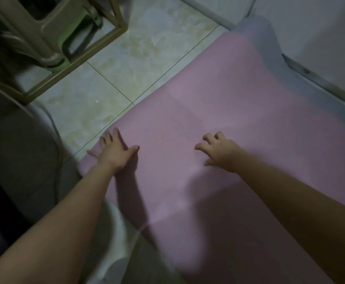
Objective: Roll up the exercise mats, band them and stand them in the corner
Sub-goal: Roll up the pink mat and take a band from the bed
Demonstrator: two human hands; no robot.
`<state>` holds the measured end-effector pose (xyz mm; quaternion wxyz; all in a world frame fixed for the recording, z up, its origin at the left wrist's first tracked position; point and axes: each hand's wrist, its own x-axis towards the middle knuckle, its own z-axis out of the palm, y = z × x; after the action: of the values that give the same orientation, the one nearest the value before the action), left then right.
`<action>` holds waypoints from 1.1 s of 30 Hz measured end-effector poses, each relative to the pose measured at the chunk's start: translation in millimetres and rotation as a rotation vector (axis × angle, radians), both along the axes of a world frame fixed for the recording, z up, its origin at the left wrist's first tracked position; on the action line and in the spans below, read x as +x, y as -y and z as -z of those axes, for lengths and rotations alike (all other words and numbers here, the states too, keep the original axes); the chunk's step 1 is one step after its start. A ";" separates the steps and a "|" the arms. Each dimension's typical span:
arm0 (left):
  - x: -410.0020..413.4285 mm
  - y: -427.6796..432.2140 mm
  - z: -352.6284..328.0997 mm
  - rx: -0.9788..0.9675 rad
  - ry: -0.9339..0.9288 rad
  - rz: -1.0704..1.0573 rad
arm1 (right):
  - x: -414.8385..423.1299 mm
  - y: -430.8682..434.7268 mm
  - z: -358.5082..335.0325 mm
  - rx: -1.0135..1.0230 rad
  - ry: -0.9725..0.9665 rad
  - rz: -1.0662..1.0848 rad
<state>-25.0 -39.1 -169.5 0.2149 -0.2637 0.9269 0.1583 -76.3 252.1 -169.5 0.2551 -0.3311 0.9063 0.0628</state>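
A pink exercise mat (218,103) lies on the tiled floor, running from the near foreground to the far right wall, where its far end curls up. The near part bulges into a raised fold under my arms. My left hand (114,150) rests flat on the mat close to its left edge, fingers spread. Further right, my right hand (218,150) presses on the mat's middle with fingers bent and apart. Neither hand holds anything. No band is in view.
Stacked plastic stools (44,33) stand inside a wooden frame (81,56) at the top left. A grey rounded object (20,144) sits at the left. A white wall with a skirting board (319,78) borders the mat on the right. Pale floor tiles (138,50) lie between the stools and the mat.
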 end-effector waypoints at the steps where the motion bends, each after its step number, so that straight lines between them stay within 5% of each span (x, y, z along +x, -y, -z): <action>1: -2.5 3.6 0.3 0.005 0.046 -0.023 | -3.8 2.1 -0.9 -0.016 0.014 0.024; 11: -14.4 22.1 -14.2 0.142 -0.031 -0.150 | -8.4 18.1 -7.8 0.008 0.041 0.088; 15: -11.6 24.2 -23.1 0.449 -0.014 -0.338 | -14.0 33.1 -17.1 -0.030 -0.103 0.085; 17: -13.8 22.6 -32.4 0.409 -0.039 -0.331 | -25.4 48.3 -27.5 -0.033 -0.205 0.041; 22: -14.9 -2.2 -55.3 -0.064 -0.258 -0.052 | -55.5 89.2 -64.0 -0.015 -0.251 -0.036; 27: -4.9 -35.2 -75.8 0.016 -0.431 0.226 | -64.8 97.1 -87.1 0.042 -0.299 -0.103; 33: 28.6 -56.0 -82.8 -0.107 -0.220 0.614 | -72.1 58.8 -122.9 0.117 -0.291 -0.265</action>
<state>3.6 16.9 -86.7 0.1372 0.0357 0.9878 0.0648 -148.5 193.3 -46.6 0.1297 -0.4197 0.8768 0.1955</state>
